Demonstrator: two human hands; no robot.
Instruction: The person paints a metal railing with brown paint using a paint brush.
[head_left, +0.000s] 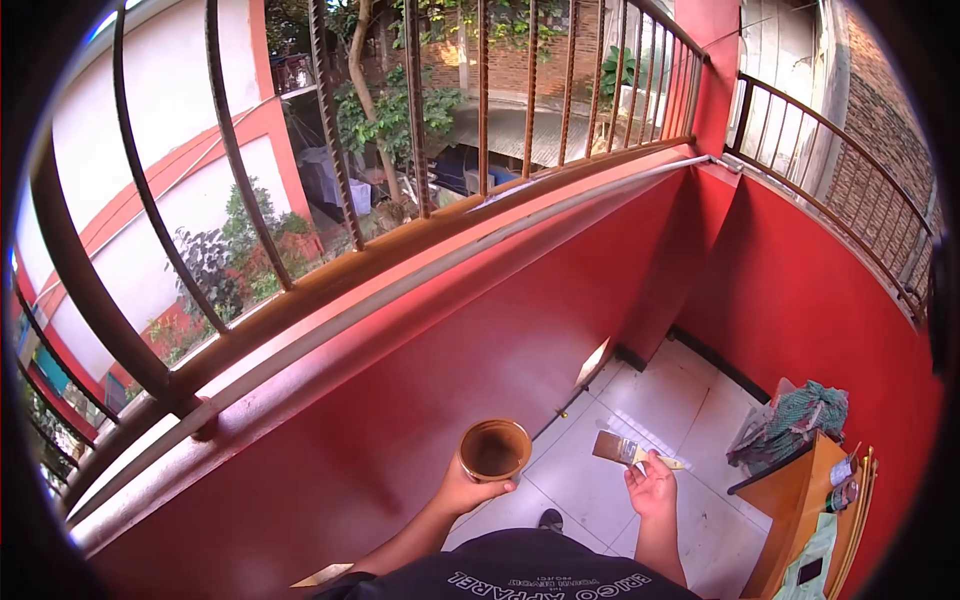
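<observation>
My left hand [470, 490] is wrapped round a brown cup [495, 449], held upright with its mouth facing me; dark brown liquid seems to sit inside. To the right, my right hand [652, 487] pinches the pale handle of a paintbrush [622, 448] between thumb and fingers. The brush's wide bristles are brown and point left, towards the cup but apart from it. Both hands are in front of my body, above the tiled floor. Beyond them runs the brown metal railing [420, 200] on top of a red wall [540, 310]; neither hand touches it.
A wooden table [800, 500] at the lower right bears small cans [845, 490], a green cloth [815, 555] and a dark phone-like object [809, 571]. Behind it lies a bundle of checked cloth [800, 420]. A pale pipe [480, 240] runs along the wall top.
</observation>
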